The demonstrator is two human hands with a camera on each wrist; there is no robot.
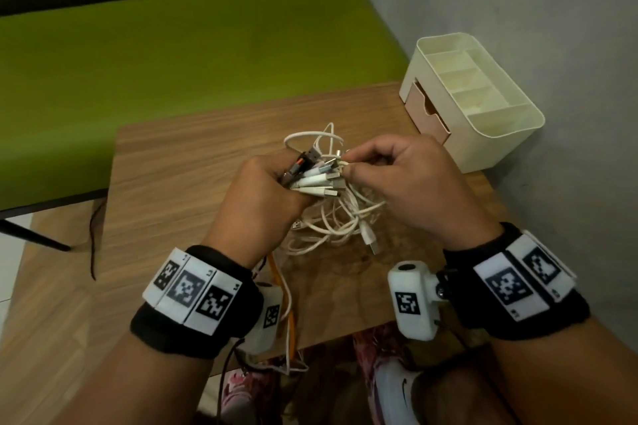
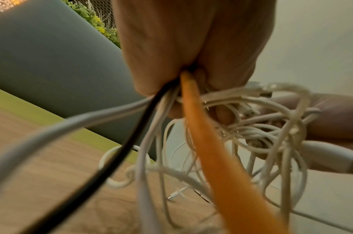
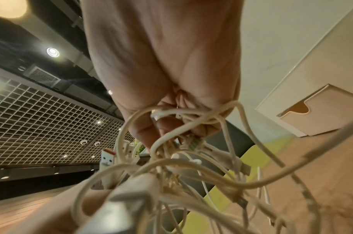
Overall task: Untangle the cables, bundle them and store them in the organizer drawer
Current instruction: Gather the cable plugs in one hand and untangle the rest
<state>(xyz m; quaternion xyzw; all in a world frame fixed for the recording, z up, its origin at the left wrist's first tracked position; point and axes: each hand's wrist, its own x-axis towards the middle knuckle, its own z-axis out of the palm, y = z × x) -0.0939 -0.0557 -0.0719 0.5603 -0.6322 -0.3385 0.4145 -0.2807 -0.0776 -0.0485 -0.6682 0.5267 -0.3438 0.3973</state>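
A tangle of white cables (image 1: 340, 217) hangs above the wooden table (image 1: 193, 162), between both hands. My left hand (image 1: 262, 193) grips a bunch of cable ends, their USB plugs (image 1: 317, 181) fanning out to the right. From my left fist (image 2: 191, 52) an orange cable (image 2: 211, 150), a black cable (image 2: 111, 161) and white ones trail down. My right hand (image 1: 390, 172) pinches a white strand at the top of the tangle; the right wrist view shows white loops (image 3: 171, 142) wrapped round its fingers (image 3: 167, 125). The cream organizer (image 1: 483, 103) stands at the table's far right, its drawer (image 1: 429, 114) slightly pulled out.
A green bench (image 1: 193, 45) runs behind the table, a grey wall (image 1: 552, 10) stands to the right. The organizer's drawer front (image 3: 319, 110) appears beside my right hand. My knees and a white shoe (image 1: 393, 386) lie below the table's near edge.
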